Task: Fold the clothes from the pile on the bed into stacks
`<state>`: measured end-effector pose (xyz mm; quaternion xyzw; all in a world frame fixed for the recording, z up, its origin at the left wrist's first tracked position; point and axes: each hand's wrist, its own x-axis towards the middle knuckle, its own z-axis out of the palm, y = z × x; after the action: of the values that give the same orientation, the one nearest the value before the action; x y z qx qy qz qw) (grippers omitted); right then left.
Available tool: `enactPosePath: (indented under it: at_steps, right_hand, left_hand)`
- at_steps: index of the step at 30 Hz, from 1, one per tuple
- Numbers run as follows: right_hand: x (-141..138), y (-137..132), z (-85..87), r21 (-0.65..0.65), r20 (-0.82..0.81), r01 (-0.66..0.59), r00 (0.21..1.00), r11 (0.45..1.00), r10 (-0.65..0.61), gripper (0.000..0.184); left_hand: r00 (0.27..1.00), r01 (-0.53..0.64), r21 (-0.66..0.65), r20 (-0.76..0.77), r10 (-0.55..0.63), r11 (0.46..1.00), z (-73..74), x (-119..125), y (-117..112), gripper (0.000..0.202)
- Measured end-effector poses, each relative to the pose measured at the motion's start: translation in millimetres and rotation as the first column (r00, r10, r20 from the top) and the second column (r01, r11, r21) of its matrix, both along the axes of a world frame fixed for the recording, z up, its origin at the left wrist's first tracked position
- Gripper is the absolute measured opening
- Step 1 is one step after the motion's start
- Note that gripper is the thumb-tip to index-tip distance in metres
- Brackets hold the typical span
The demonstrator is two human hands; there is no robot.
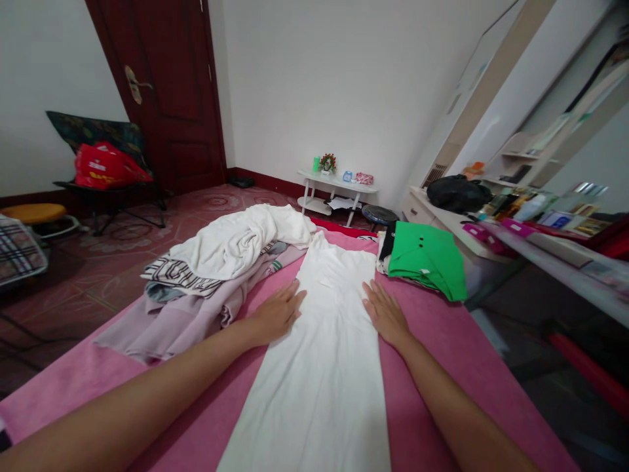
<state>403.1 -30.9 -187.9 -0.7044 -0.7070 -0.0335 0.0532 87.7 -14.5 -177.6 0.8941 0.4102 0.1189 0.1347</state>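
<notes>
A long white garment (334,354) lies spread lengthwise on the pink cloth (432,406), its lower end running out of view at the bottom. My left hand (279,313) rests on its left edge, fingers stretched out. On the opposite edge my right hand (386,311) lies flat with its fingers spread. To the left is a loose heap of clothes, with a crumpled white piece (240,239) on top and a pale pink garment (187,328) beneath. A folded green garment (425,255) tops a stack at the right.
Behind stands a small white table (339,183) with a little plant (327,162) on it. At the left a folding chair (98,131) holds a red bag (111,165). A dresser (442,219) with a black bag (459,193) and bottles runs along the right.
</notes>
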Motion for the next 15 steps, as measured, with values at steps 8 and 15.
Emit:
enactPosePath:
  at_steps: [8,15]
  right_hand:
    - [-1.0,-108.5,1.6,0.134,-0.142,-0.357,0.916,0.924,0.375,0.05]
    - [-42.0,-159.3,33.4,0.102,-0.077,-0.822,0.555,0.56,0.828,0.047]
  left_hand:
    - [0.96,0.267,0.074,-0.103,-0.259,0.961,15.0,-79.5,-84.0,0.08]
    - [0.872,0.49,0.002,-0.022,-0.49,0.872,75.9,-79.4,-118.0,0.048]
